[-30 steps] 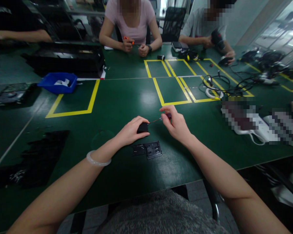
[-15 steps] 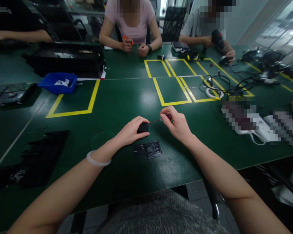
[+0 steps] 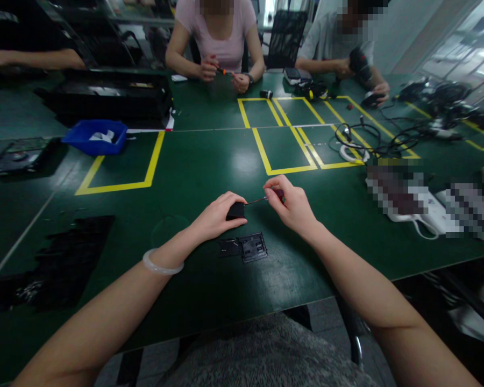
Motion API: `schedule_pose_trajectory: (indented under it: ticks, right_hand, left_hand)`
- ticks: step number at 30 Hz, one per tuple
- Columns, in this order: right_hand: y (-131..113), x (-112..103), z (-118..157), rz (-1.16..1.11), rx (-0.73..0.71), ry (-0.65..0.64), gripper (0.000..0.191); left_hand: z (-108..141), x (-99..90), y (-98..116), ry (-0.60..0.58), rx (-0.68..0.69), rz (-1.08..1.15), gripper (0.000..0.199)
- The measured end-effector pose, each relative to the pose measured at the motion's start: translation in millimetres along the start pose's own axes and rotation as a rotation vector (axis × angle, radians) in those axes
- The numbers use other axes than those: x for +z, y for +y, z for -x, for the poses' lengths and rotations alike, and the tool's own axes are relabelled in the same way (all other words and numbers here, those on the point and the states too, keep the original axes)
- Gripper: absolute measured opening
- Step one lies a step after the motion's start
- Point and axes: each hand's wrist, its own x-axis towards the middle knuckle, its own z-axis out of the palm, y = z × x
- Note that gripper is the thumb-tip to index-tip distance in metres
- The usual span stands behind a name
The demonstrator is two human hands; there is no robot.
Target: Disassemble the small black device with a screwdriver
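My left hand (image 3: 220,214) is closed around a small black block-shaped part (image 3: 236,211), thumb below and fingers above, partly hiding it. In my right hand (image 3: 288,201) is a screwdriver (image 3: 257,201); its handle is mostly covered by my fingers. The thin metal shaft runs left, and its tip meets the upper right edge of the black part. Just below, toward me, a flat black plastic piece with small slots (image 3: 254,247) lies on the green table (image 3: 210,166), with another flat black piece (image 3: 229,248) touching its left side.
A blue bin (image 3: 76,137) with white scraps sits at the left, before a large black housing (image 3: 113,102). Several black pieces (image 3: 72,258) lie near left. Cables (image 3: 375,134) and a white power strip (image 3: 435,209) occupy the right. Across the table a person (image 3: 215,43) holds an orange-and-black tool.
My hands, the black part and the screwdriver stay almost in place. Across the table, the person's orange tool has tilted down toward their other hand.
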Motion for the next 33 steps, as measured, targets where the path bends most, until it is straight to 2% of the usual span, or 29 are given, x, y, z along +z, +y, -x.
schedule_pose_trajectory:
  ticks: [4,7,33]
  right_hand:
    - [-0.9,0.5,0.5,-0.021,-0.018,0.018,0.017]
    - [0.1,0.2,0.5,-0.013,-0.019,0.006,0.012]
    - [1.5,0.4,0.3,-0.034,-0.015,-0.012,0.015]
  left_hand:
    - [-0.4,-0.4,0.8,0.000,-0.006,0.003,0.034]
    - [-0.4,-0.4,0.6,0.000,-0.007,0.005,0.034]
    - [0.0,-0.4,-0.1,0.002,-0.006,0.006,0.034]
